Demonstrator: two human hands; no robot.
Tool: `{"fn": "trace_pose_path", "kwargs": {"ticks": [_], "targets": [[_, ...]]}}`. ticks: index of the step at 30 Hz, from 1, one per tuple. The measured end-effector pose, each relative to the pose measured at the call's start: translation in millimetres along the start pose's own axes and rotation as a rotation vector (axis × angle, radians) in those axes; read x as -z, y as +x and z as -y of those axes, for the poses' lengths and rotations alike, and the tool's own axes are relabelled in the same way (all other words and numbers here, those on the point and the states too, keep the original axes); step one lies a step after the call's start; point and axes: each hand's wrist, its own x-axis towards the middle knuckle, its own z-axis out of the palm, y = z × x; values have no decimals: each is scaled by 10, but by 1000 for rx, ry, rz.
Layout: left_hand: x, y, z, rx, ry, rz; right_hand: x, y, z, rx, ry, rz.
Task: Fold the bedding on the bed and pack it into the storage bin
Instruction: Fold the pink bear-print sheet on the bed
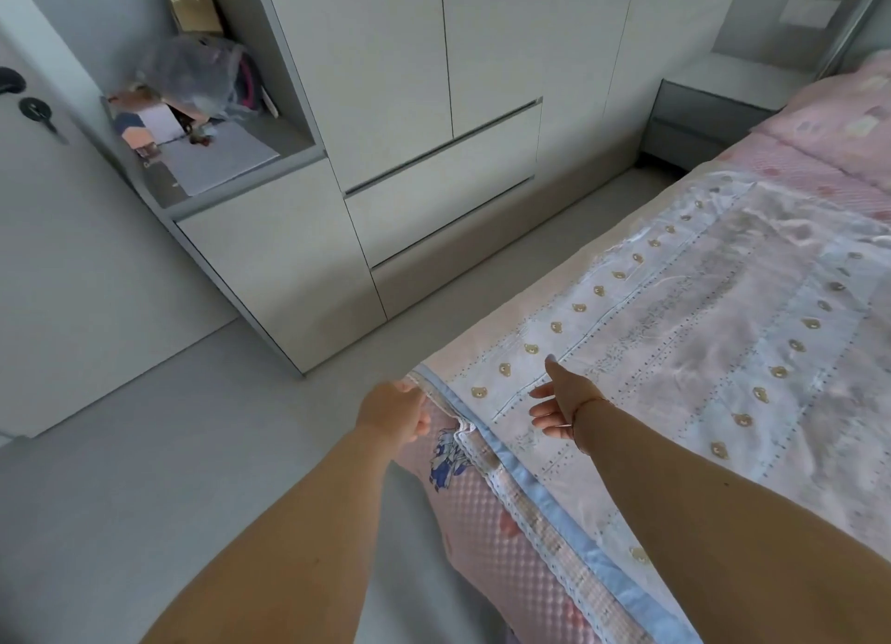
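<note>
A light quilt (675, 335) with blue bands, a blue trim and small bear prints lies spread flat over the bed. Under it shows a pink checked sheet (511, 561). My left hand (395, 409) grips the quilt's near left corner at the bed's edge, fingers curled round the trim. My right hand (561, 400) hovers just above the quilt a little to the right, fingers straight and spread, holding nothing. No storage bin is in view.
A pink pillow (848, 113) lies at the head of the bed, far right. A grey nightstand (708, 108) stands beyond it. White wardrobes with drawers (443, 200) line the wall across a strip of grey floor (144, 474). An open shelf (207, 127) holds boxes and a bag.
</note>
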Motion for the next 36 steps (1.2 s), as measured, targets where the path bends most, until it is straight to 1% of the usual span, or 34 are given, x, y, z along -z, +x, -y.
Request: {"fn": "trace_pose_path", "kwargs": {"ticks": [6,15,20,23,28,30,32,34,36], "targets": [[-278,526,-71,183,-218,45,121,571,196,-38,-27,-26],[-655,1281,-46,407,-583,24,164,1204,179,-118,33,-73],[-778,1739,-38,526,-659,-19,161,1479,184,-131,24,-122],[-843,1960,30,578,-722,14,123,1633,199,-145,42,-122],[-874,2343,0,585,-856,0,114,1822,173,-162,36,-141],[-824,2502,-64,580,-953,-18,117,1871,181,-161,30,-145],[-811,2622,-152,540,-1052,-7,103,1906,198,-147,15,-149],[-884,2645,-307,429,-1050,71,85,1936,241,-117,7,-159],[-1057,2516,-512,294,-988,255,51,1955,327,-70,16,-172]]}}
